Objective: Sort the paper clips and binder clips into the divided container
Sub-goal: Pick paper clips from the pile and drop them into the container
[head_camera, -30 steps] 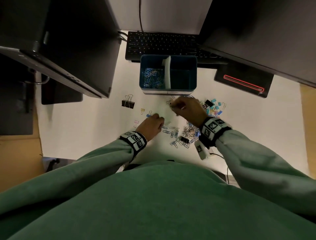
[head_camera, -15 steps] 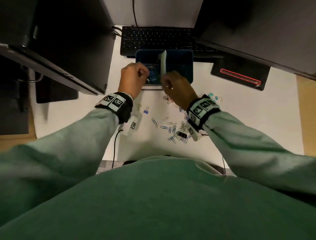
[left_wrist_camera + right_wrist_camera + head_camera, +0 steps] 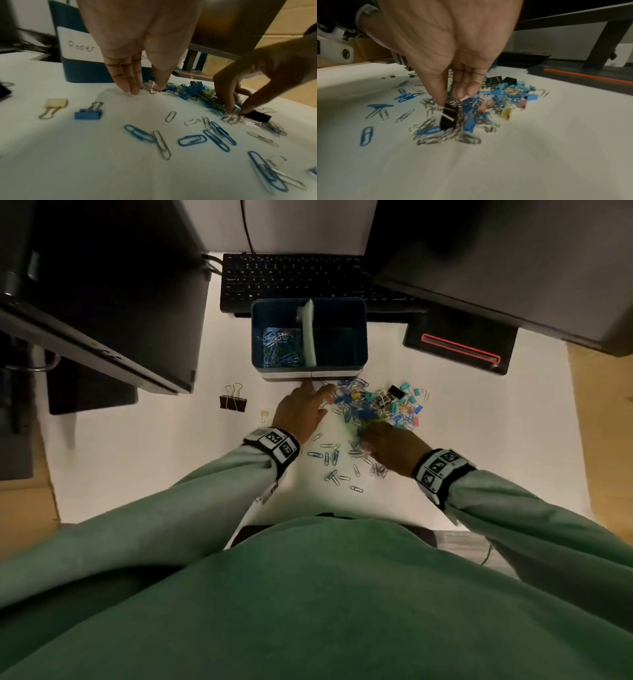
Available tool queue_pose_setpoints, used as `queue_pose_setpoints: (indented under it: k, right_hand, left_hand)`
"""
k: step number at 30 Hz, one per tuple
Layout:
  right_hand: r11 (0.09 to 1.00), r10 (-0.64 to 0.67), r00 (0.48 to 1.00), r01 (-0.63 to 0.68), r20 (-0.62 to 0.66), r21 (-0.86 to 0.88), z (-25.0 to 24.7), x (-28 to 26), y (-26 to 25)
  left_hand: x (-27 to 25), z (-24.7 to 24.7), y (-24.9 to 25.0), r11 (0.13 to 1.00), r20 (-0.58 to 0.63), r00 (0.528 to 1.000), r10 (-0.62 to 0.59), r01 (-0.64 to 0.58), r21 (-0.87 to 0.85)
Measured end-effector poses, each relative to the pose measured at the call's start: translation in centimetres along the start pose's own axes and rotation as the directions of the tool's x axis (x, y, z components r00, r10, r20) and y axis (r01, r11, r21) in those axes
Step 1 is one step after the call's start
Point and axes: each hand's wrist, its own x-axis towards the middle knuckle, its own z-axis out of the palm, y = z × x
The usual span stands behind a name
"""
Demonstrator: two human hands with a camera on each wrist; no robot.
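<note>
I'm watching the left hand point(image 3: 301, 412) touching the desk point(image 3: 137, 474), fingers straight; right hand point(image 3: 394, 448) pinching silver paper clips point(image 3: 459, 115) (thumb touching black binder clip point(image 3: 447, 117)).

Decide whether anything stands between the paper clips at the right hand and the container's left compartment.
The left hand lies roughly on that line, just before the near wall of the divided container. The paper clips at the right hand must also clear that wall; the left compartment is open-topped.

Container point(image 3: 339, 347) holding paper clips point(image 3: 279, 347), left hand point(image 3: 301, 412), right hand point(image 3: 394, 450) at pile point(image 3: 376, 405)
</note>
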Motion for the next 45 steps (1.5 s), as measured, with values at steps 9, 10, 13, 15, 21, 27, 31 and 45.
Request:
queue_pose_setpoints:
  k: [9,10,13,15,21,27,31,45]
  right_hand:
    - [1.0,0.013,0.958,-0.019,-0.287,-0.019,-3.1,5.9,-1.4]
    - [0.999,0.021,0.964,-0.032,-0.265,-0.035,-3.0,6.4,-1.3]
    - [0.992,0.017,0.975,-0.043,-0.222,-0.115,-1.9,6.3,0.1]
    - [0.985,0.004,0.98,-0.038,-0.197,-0.17,-0.9,5.3,1.3]
    - [0.989,0.077,0.958,-0.107,-0.277,-0.097,-0.8,4.8,2.2]
    - [0.966,0.225,0.957,-0.243,-0.185,-0.084,-1.5,7.7,0.0]
    - [0.983,0.064,0.975,-0.098,-0.213,-0.154,-0.4,6.7,-0.6]
    - [0.966,-0.032,0.974,-0.027,-0.226,-0.255,0.8,2.3,1.8]
  left_hand:
    - [-0.2,0.3,-1.5,0.998,0.052,0.998,-0.045,0.043,0.039]
    - [-0.7,0.3,-2.0,0.998,0.06,0.998,-0.036,0.033,0.045]
    - [-1.8,0.3,-3.5,0.995,0.05,0.999,0.014,-0.019,0.103]
    - [-1.9,0.2,-3.2,0.992,0.021,0.999,0.031,-0.033,0.123]
    - [0.7,0.4,0.3,0.968,0.065,0.997,0.03,-0.045,0.246]
    - [0.1,0.9,0.5,0.954,0.099,0.995,0.032,-0.06,0.295]
    - [-1.5,0.8,-0.5,0.956,0.095,0.992,0.081,-0.104,0.273]
    - [2.3,0.8,2.2,0.964,0.103,0.985,0.135,-0.155,0.216]
